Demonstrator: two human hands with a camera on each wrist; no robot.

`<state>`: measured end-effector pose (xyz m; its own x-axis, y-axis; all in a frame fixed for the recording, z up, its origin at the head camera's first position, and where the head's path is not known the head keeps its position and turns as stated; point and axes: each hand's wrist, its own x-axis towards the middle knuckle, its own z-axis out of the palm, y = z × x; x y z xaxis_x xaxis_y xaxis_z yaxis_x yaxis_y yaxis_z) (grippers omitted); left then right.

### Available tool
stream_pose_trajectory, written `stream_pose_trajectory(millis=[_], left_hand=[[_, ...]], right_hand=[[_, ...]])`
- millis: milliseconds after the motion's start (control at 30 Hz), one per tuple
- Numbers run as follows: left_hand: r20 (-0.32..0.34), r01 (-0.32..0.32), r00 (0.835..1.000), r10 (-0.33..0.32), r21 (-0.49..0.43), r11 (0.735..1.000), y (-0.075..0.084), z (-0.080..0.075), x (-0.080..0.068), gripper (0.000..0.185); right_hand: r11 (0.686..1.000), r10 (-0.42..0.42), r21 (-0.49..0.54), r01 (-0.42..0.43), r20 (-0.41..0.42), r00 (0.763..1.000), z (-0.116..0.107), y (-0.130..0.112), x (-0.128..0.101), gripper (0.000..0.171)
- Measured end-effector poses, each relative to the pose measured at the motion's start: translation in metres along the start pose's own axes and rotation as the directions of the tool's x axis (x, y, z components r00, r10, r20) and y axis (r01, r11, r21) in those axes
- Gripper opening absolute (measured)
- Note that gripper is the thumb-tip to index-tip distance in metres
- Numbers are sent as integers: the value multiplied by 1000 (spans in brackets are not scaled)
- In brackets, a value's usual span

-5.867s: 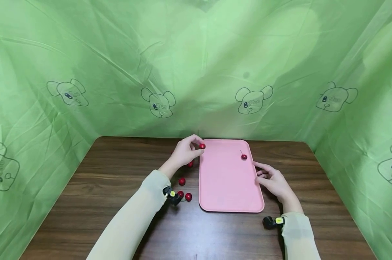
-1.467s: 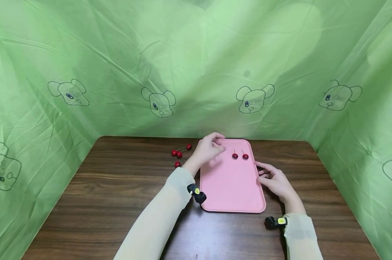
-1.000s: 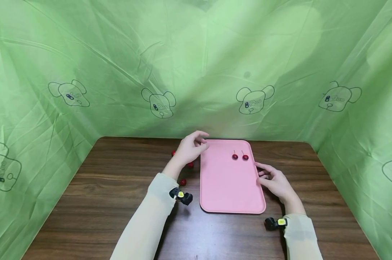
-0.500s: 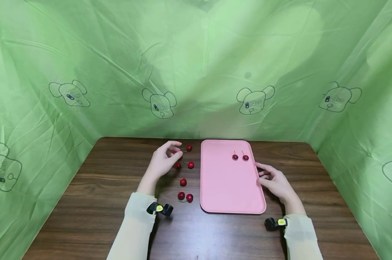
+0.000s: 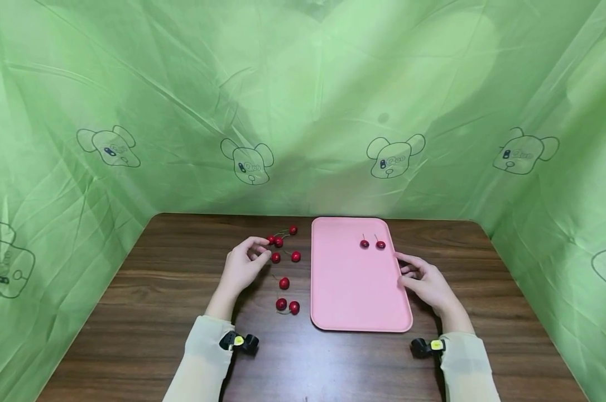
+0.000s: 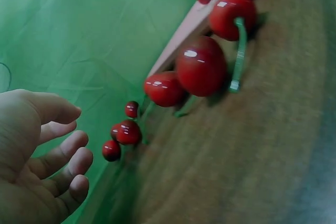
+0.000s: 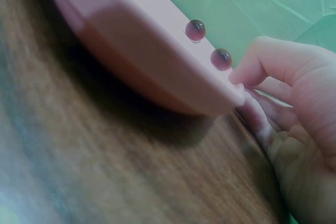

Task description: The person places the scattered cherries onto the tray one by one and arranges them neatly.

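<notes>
Eight cherries (image 5: 284, 283) lie on the table (image 5: 182, 301), left of the pink tray (image 5: 358, 290); two more cherries (image 5: 364, 244) sit near its far right corner. My left hand (image 5: 240, 267) hovers just left of the far cherries, its fingers loosely bent and apart from the thumb. My right hand (image 5: 429, 283) touches the tray's right edge, thumb and finger spread; whether they pinch, I cannot tell.

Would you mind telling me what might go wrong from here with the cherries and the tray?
The left hand is close to three bunched cherries whose stems seem to overlap, so lifting one might drag another along. These round fruits sit loose on the wood-grain table, so a nudge could roll them. The right hand touches the edge of the pink tray; a push there might disturb the two cherries on the tray.
</notes>
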<state>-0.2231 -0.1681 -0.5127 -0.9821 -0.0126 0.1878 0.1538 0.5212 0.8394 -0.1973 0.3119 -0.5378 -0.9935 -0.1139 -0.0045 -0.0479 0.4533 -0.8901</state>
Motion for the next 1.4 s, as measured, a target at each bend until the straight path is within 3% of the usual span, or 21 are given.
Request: stream_pose_trajectory(millis=[500, 1400], left_hand=[[9, 77, 997, -77, 21, 997, -8, 14, -2, 32], [72, 71, 995, -76, 67, 995, -13, 21, -3, 28]], right_hand=[[1000, 10, -15, -10, -5, 1000, 0, 3, -1, 65], [1000, -3, 14, 3, 11, 1000, -1, -2, -1, 65]])
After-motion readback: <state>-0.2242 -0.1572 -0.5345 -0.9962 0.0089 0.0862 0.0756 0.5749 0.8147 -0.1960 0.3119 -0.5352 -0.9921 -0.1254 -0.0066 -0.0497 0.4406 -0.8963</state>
